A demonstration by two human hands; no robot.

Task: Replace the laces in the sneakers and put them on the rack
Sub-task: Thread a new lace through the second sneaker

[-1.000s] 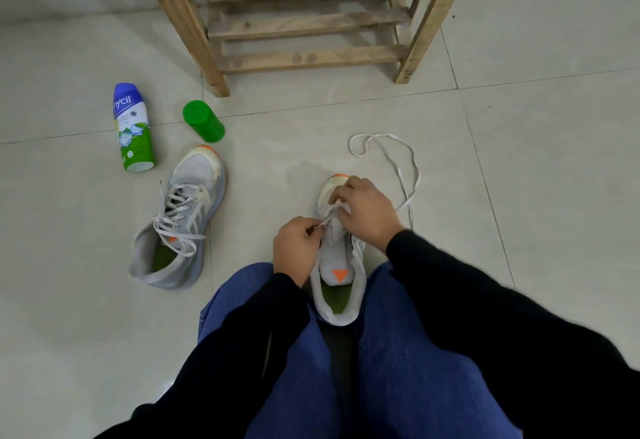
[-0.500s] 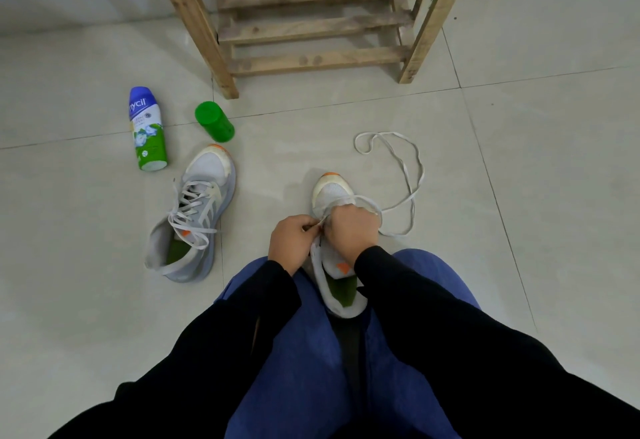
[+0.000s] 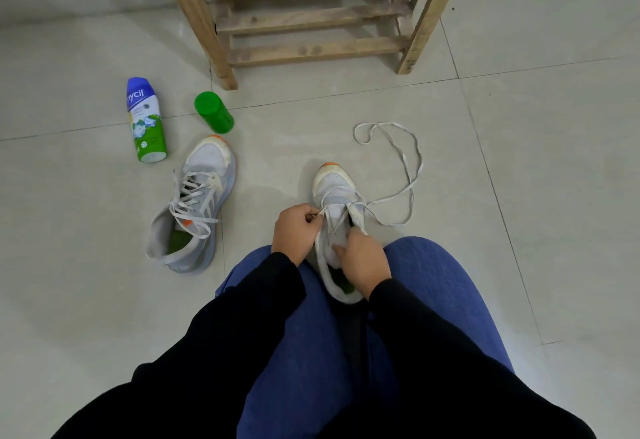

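Note:
A white sneaker (image 3: 332,185) with an orange toe tip stands on the floor between my knees, toe pointing away. My left hand (image 3: 294,230) pinches one end of the white lace (image 3: 408,175) at the shoe's left eyelets. My right hand (image 3: 363,262) grips the tongue and right side of the same sneaker, fingers curled into the opening. The lace's long free part loops over the floor to the right. A second sneaker (image 3: 194,203), laced, lies on the floor to the left. The wooden rack (image 3: 311,19) stands ahead.
A blue-and-green spray can (image 3: 145,120) lies on the tiles at left, its green cap (image 3: 213,112) beside it. My knees in blue trousers (image 3: 433,282) flank the shoe. Pale floor tiles (image 3: 536,161) extend to the right of the lace.
My right hand has slid back from the eyelets toward the tongue and heel opening. My left hand has kept its pinch on the lace end. The view has shifted slightly.

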